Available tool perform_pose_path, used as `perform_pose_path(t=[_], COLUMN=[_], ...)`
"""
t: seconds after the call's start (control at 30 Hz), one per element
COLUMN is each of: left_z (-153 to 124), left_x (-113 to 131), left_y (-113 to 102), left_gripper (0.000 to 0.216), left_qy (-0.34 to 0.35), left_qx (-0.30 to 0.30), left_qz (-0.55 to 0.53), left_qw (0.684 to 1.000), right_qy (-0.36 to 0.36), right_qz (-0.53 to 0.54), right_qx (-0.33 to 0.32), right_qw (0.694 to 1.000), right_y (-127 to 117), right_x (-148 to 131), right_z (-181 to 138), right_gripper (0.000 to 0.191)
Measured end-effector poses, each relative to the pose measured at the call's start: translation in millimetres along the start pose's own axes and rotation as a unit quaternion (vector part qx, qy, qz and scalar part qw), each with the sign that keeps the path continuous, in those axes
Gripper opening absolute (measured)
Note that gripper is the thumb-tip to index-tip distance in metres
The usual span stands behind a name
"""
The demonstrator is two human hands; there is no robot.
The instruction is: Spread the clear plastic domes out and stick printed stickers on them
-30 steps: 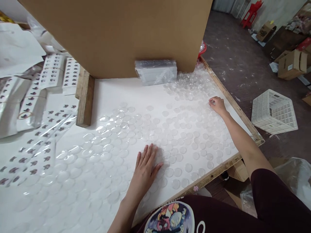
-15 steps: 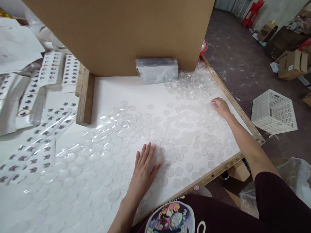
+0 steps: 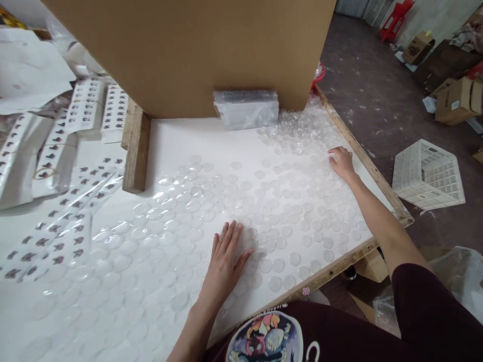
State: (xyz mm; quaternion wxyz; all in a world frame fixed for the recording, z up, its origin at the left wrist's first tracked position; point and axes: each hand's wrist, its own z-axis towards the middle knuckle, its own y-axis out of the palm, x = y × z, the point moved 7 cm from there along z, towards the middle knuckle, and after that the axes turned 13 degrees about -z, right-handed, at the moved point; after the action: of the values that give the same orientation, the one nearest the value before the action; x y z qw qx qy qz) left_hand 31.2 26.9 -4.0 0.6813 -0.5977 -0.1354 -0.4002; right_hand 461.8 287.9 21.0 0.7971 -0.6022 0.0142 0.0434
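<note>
Left hand: the left hand (image 3: 226, 254) is palm down on the clear discs (image 3: 286, 231), pretty relaxed. Long fingers lie together, thumb sticks out to the side. It's spread open and I can't see it gripping anything.
Right hand: the right hand (image 3: 341, 162) is reached way out near the far right corner. Fingers are a bit bent, thumb and forefinger apart with a visible gap. No grip on anything I can make out, though a see-through disc would be easy to miss. Can't tell if the fingertips touch the discs below.
Discs: all over the white tabletop (image 3: 184, 136), from the near left across to the right edge. Lots of them overlap, and the ones on the left catch a lot of glare.
Heap: a shiny heap of clear pieces (image 3: 304, 125) sits in the far right corner, just beyond the right hand.
Back of the table: big cardboard panel (image 3: 204, 55) standing up, with a plastic-wrapped pack (image 3: 249, 110) right in front of it.
Left side: wooden block (image 3: 136, 156), then bundles of printed sheets (image 3: 86, 105).
Edge: wooden strip (image 3: 362, 153) along the right.
Floor: white crate (image 3: 428, 176) and, farther off, a red stool (image 3: 394, 22).
</note>
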Motion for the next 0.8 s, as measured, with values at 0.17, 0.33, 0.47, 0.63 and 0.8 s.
perform_pose_path(t=[0.17, 0.33, 0.47, 0.63, 0.8], left_z=[0, -3, -4, -6, -11], left_x=[1, 0, 2, 9, 4], left_y=[-2, -1, 7, 8, -23], left_gripper=[0.067, 0.069, 0.070, 0.071, 0.069], left_qy=[-0.004, -0.006, 0.005, 0.005, 0.010], left_qx=[0.000, 0.003, -0.015, -0.029, -0.053], left_qz=[0.002, 0.006, 0.007, 0.018, 0.028], left_qw=[1.000, 1.000, 1.000, 0.999, 0.998], right_qy=[-0.136, -0.133, -0.130, -0.118, -0.121], right_qz=[0.032, 0.026, 0.025, 0.033, 0.045], right_qx=[-0.060, -0.092, -0.074, -0.038, -0.010], right_qw=[0.988, 0.986, 0.988, 0.992, 0.992], right_y=[21, 29, 19, 18, 19], right_x=[-44, -43, -36, -36, -38], right_z=[-16, -42, -43, -20, -19], right_gripper=[0.049, 0.058, 0.059, 0.062, 0.053])
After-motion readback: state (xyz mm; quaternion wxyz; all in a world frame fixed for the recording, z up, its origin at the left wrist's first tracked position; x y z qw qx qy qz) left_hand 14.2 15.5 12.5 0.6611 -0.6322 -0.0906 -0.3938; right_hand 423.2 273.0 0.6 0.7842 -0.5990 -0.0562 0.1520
